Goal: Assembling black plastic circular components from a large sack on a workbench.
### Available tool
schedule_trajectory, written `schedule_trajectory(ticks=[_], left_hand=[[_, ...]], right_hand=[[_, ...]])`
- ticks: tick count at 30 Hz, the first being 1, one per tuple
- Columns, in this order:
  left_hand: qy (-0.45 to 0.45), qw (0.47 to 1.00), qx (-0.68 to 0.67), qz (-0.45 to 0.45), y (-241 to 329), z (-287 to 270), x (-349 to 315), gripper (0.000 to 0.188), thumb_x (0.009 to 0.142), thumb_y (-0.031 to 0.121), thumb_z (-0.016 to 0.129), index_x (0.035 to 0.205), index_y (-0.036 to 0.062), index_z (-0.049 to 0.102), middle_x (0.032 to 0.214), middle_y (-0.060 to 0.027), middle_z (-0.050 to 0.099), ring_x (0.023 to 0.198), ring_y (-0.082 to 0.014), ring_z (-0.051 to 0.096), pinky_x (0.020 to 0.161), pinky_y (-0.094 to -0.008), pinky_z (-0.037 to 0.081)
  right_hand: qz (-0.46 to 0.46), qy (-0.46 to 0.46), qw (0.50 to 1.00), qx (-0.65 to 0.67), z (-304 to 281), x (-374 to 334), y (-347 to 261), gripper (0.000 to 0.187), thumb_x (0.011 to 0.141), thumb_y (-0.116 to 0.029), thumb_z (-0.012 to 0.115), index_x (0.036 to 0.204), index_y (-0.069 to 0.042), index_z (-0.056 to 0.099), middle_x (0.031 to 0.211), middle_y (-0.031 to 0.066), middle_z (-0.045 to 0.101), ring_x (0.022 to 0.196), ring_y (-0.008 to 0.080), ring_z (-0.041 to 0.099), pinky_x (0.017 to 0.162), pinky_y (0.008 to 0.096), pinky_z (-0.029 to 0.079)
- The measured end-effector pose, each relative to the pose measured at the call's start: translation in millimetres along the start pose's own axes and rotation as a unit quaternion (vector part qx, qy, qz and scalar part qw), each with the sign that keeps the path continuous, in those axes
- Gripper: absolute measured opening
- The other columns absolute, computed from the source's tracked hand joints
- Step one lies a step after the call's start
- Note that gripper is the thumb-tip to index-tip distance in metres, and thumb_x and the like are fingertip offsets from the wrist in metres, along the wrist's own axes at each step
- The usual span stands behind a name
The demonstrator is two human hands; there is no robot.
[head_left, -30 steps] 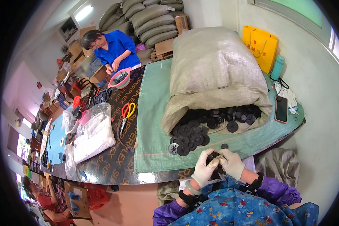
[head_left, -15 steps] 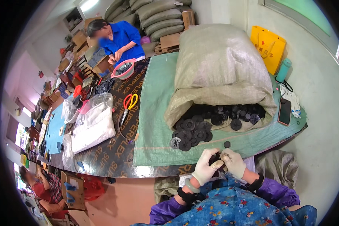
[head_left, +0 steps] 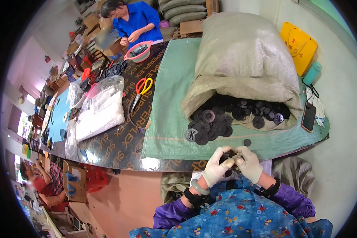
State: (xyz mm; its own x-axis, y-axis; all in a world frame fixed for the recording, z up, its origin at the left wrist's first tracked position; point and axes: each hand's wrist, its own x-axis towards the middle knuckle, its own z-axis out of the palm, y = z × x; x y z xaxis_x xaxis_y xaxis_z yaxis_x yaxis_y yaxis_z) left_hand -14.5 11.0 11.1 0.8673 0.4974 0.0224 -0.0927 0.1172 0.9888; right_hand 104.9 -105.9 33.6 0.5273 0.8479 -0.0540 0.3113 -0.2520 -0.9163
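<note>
My left hand (head_left: 217, 167) and my right hand (head_left: 249, 166), both in white gloves, meet at the near edge of the table. Their thumbs and fingers are closed around a small dark piece (head_left: 227, 156), mostly hidden by the gloves, so its kind cannot be made out. Just beyond the hands, a small black disc (head_left: 247, 142) lies alone on the green sheet (head_left: 168, 131). Further off, a heap of black round plastic discs (head_left: 210, 129) spills from the mouth of a large woven sack (head_left: 246, 55) lying on its side.
Scissors (head_left: 141, 90) with red and yellow handles lie left of the sheet, near a clear bag of white material (head_left: 101, 113). A phone (head_left: 308, 117), teal bottle (head_left: 312, 73) and yellow bag (head_left: 298, 47) are at the right. Across the table, a person works over a pink-rimmed basin (head_left: 138, 51).
The view has shifted, so the table and sack sit higher and a little to the right. My hands stay together around the dark piece, the fingers slightly re-posed.
</note>
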Motion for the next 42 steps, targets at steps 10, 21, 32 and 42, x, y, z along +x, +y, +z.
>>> schedule_trajectory(ticks=[10, 21, 32, 42], left_hand=[[0.009, 0.979, -0.185, -0.078, 14, -88, -63, 0.056, 0.087, 0.030, 0.067, 0.130, 0.0000, 0.047, 0.110, -0.0112, 0.058, 0.087, -0.0142, 0.058, 0.073, -0.0270, 0.048], [0.248, 0.881, -0.010, -0.403, -162, -144, -256, 0.062, 0.088, 0.051, 0.056, 0.130, 0.0071, 0.047, 0.124, -0.0106, 0.054, 0.116, -0.0251, 0.050, 0.092, -0.0389, 0.046], [-0.079, 0.855, 0.154, -0.489, -32, -157, -126, 0.027, 0.092, 0.032, 0.055, 0.099, 0.0078, 0.066, 0.080, -0.0011, 0.065, 0.065, -0.0112, 0.062, 0.060, -0.0240, 0.050], [0.036, 0.895, 0.439, 0.067, 20, -47, 28, 0.029, 0.085, 0.016, 0.062, 0.112, 0.0044, 0.060, 0.114, -0.0134, 0.061, 0.097, -0.0310, 0.061, 0.081, -0.0358, 0.051]], right_hand=[[0.082, -0.010, 0.988, 0.130, -25, 16, 8, 0.030, 0.098, -0.031, 0.047, 0.107, -0.004, 0.055, 0.071, 0.0044, 0.060, 0.052, 0.0083, 0.053, 0.044, 0.0214, 0.041], [0.122, 0.122, 0.981, 0.093, -68, 19, 69, 0.025, 0.098, -0.023, 0.044, 0.108, -0.003, 0.055, 0.071, 0.0052, 0.057, 0.050, 0.0059, 0.049, 0.042, 0.0191, 0.037], [-0.144, 0.094, 0.927, -0.334, -44, 35, 53, 0.027, 0.082, -0.015, 0.063, 0.108, -0.011, 0.061, 0.102, 0.0089, 0.059, 0.089, 0.0274, 0.060, 0.073, 0.0379, 0.050], [-0.081, 0.034, 0.926, -0.368, -39, 32, 59, 0.028, 0.076, -0.015, 0.067, 0.103, -0.011, 0.062, 0.102, 0.0120, 0.057, 0.095, 0.0329, 0.057, 0.080, 0.0414, 0.049]])
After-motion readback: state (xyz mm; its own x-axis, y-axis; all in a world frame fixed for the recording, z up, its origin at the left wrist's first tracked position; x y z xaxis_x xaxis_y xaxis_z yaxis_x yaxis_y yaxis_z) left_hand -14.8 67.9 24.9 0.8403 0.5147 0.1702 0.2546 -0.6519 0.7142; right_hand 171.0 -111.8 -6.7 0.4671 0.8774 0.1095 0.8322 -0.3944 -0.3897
